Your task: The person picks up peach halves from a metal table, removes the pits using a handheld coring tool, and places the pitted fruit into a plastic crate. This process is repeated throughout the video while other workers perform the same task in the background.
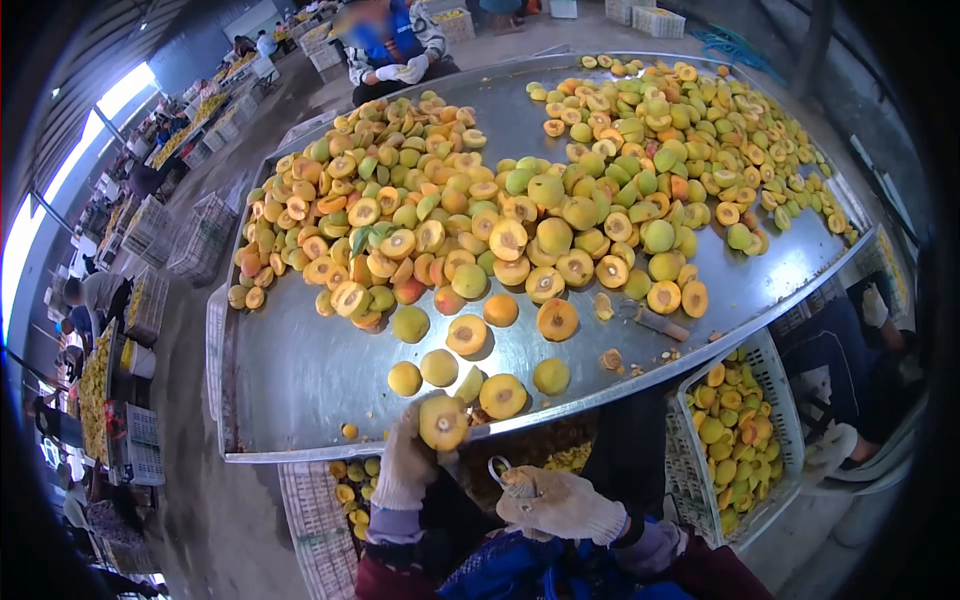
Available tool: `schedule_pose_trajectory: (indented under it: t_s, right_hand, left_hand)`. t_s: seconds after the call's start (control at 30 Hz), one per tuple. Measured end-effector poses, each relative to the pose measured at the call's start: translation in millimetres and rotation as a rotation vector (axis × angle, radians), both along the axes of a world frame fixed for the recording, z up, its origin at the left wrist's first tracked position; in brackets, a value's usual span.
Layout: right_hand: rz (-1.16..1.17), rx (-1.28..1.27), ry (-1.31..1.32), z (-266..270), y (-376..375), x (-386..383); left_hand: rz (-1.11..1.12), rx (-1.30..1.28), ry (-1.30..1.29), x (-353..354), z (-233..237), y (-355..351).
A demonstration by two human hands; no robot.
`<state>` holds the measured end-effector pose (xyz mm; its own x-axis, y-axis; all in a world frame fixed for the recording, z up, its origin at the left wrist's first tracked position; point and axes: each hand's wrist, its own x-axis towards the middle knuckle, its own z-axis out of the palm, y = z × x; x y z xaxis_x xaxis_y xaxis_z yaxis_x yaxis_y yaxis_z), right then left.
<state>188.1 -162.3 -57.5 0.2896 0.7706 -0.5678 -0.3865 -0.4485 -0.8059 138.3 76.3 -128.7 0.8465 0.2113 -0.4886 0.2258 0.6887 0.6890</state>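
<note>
My left hand (405, 468), in a pale work glove, holds a halved yellow fruit (443, 422) at the metal table's front edge, its cut face and pit showing. To its right my right hand (560, 503), also gloved, is closed round a small tool with a metal loop (498, 467) at its end. The hands are apart. Loose fruit halves, such as one orange half (502, 396), lie on the table just beyond them. A large heap of cut fruit (450, 205) covers the table's middle and back.
On the metal table (300, 370) lies a wooden-handled tool (655, 322). A white crate (790, 420) of fruit stands at the lower right; another crate (310, 520) is below the table. A person (400, 50) sits across; a co-worker's gloved hand (832, 448) shows at the right.
</note>
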Motion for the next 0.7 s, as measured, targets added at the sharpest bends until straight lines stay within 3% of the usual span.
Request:
schedule_pose_trajectory:
  t_s: [0.07,0.1,0.13,0.17,0.23,0.37,0.57,0.63,0.7]
  right_hand:
    - [0.044,-0.060,-0.102,1,5,-3]
    - [0.044,-0.022,-0.314,-2,5,-6]
    - [0.043,0.014,-0.526,-6,5,-11]
    - [0.039,0.011,-0.525,-14,6,-16]
    - [-0.063,0.061,-0.990,-32,6,-27]
    - [-0.120,0.103,-1.091,-20,3,-27]
    - [-0.161,0.076,-0.996,-22,-2,-30]
    - [-0.146,0.016,-0.876,-20,-3,-29]
    - [-0.141,0.039,-0.949,-30,-4,-32]
  left_hand:
    - [-0.029,-0.117,-0.071,-4,22,-21]
    - [-0.049,-0.327,-0.182,-12,13,-21]
    - [-0.054,-0.330,-0.178,-12,20,-27]
    - [-0.078,-0.121,-0.131,-12,31,-38]
    - [-0.091,0.176,-0.069,-14,43,-55]
    - [-0.182,0.246,-0.078,-17,53,-60]
    - [-0.078,0.200,-0.131,-17,45,-67]
    - [0.037,-0.115,-0.293,-17,41,-72]
    - [0.078,-0.104,-0.308,-19,47,-82]
